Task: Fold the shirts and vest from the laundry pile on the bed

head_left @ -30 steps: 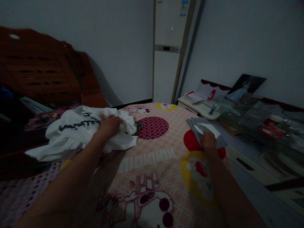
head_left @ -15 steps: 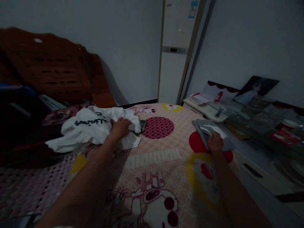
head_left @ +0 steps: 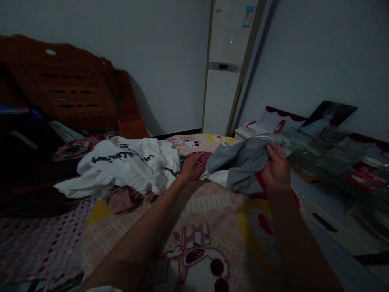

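Note:
My right hand (head_left: 277, 168) is closed on a grey garment (head_left: 241, 162) with a white inner part, lifted off the bed. My left hand (head_left: 191, 167) reaches to the garment's left end; whether its fingers grip the cloth is unclear in the dim light. A crumpled white shirt (head_left: 127, 164) with black lettering lies on the bed just left of my left hand, apart from it. Everything rests on a pink patterned bedsheet (head_left: 197, 227) with cartoon prints and coloured circles.
A dark wooden headboard (head_left: 67, 93) stands at the back left with dark clutter before it. A tall white air conditioner (head_left: 226, 69) stands in the corner. To the right, a low white cabinet (head_left: 322, 170) holds papers, plastic packets and a leaning framed picture (head_left: 326, 115).
My right hand has lifted the grey garment off the bed and toward the middle. My left hand has let go of the white shirt and moved right to the grey garment.

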Demonstrator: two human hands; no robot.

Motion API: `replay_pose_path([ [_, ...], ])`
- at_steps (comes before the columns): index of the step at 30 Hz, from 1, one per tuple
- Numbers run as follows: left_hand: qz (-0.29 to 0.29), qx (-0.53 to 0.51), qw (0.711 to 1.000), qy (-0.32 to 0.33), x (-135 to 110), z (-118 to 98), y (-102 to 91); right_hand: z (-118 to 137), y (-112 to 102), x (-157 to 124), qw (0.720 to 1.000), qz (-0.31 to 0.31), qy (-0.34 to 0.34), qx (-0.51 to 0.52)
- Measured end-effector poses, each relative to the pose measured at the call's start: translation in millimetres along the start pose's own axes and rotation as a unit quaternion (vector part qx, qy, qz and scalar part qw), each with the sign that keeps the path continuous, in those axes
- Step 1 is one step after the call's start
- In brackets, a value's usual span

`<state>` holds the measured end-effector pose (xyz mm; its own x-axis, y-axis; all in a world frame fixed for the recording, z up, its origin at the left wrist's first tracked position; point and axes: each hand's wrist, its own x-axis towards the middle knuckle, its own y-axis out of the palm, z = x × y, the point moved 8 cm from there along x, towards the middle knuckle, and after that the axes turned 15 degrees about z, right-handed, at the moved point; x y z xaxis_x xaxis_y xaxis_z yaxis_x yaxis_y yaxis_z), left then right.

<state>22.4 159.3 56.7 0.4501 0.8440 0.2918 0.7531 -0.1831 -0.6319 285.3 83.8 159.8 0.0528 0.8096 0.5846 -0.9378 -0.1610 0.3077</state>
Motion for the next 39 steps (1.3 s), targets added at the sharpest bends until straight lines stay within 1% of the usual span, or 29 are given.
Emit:
replay_pose_path([
  [1,0.001,-0.072,0.997,-0.005,-1,4,9.5,7,3,2,1.0,-0.008,-0.013,0.016],
  [2,0.011,-0.157,0.988,-0.009,-3,9,20.3,11,6,3,0.999,-0.016,-0.019,0.027],
  [4,0.053,-0.317,0.947,-0.015,-9,14,43.0,11,10,1,0.999,-0.03,-0.018,0.041],
  [6,0.104,-0.429,0.897,-0.019,-15,13,60.6,4,14,-2,0.998,-0.036,-0.007,0.049],
  [8,0.134,-0.495,0.858,-0.025,-20,10,67.6,-7,15,-2,0.998,-0.036,0.005,0.052],
  [10,0.154,-0.536,0.83,-0.03,-23,6,67.8,-21,10,0,0.998,-0.04,0.01,0.053],
  [11,0.163,-0.543,0.823,-0.031,-23,4,66.3,-28,5,1,0.998,-0.043,0.011,0.051],
  [12,0.167,-0.535,0.828,-0.028,-23,3,63.3,-35,-1,3,0.998,-0.047,0.012,0.048],
  [13,0.165,-0.514,0.841,-0.025,-22,3,59.2,-43,-6,4,0.998,-0.049,0.015,0.042],
  [15,0.14,-0.44,0.887,-0.024,-19,4,48.3,-59,-17,5,0.998,-0.045,0.036,0.019],
  [17,0.111,-0.342,0.933,-0.03,-16,5,38.1,-74,-25,4,0.996,-0.031,0.079,-0.022],
  [18,0.11,-0.296,0.948,-0.03,-15,3,35.6,-79,-27,3,0.993,-0.021,0.104,-0.051],
  [20,0.127,-0.218,0.967,-0.018,-14,-6,35.5,-84,-31,1,0.981,0.003,0.143,-0.13],
  [21,0.137,-0.182,0.974,-0.011,-14,-11,36.6,-83,-32,1,0.971,0.015,0.153,-0.182],
  [23,0.142,-0.105,0.984,-0.003,-16,-23,37.6,-75,-31,2,0.938,0.045,0.163,-0.302],
  [26,0.11,0.011,0.994,0.003,-18,-42,34.9,-67,-24,2,0.864,0.105,0.206,-0.448],
  [28,0.085,0.085,0.993,0.002,-20,-52,34.1,-66,-17,-2,0.799,0.145,0.247,-0.529],
  [30,0.072,0.151,0.986,-0.004,-22,-59,36.6,-67,-7,-7,0.718,0.179,0.27,-0.615],
  [32,0.073,0.199,0.977,-0.011,-24,-62,42.6,-73,3,-13,0.641,0.207,0.283,-0.683],
  [33,0.08,0.213,0.974,-0.012,-26,-62,46.7,-78,8,-17,0.614,0.221,0.29,-0.7],
  [34,0.088,0.223,0.971,-0.015,-26,-61,50.8,-85,12,-21,0.595,0.237,0.298,-0.708],
  [36,0.097,0.226,0.969,-0.024,-27,-57,56.5,-99,18,-28,0.575,0.268,0.31,-0.708],
  [38,0.085,0.196,0.976,-0.036,-25,-49,54.9,-107,22,-32,0.572,0.292,0.306,-0.703],
  [39,0.072,0.165,0.983,-0.043,-23,-44,50.7,-108,23,-32,0.582,0.297,0.3,-0.695],
])
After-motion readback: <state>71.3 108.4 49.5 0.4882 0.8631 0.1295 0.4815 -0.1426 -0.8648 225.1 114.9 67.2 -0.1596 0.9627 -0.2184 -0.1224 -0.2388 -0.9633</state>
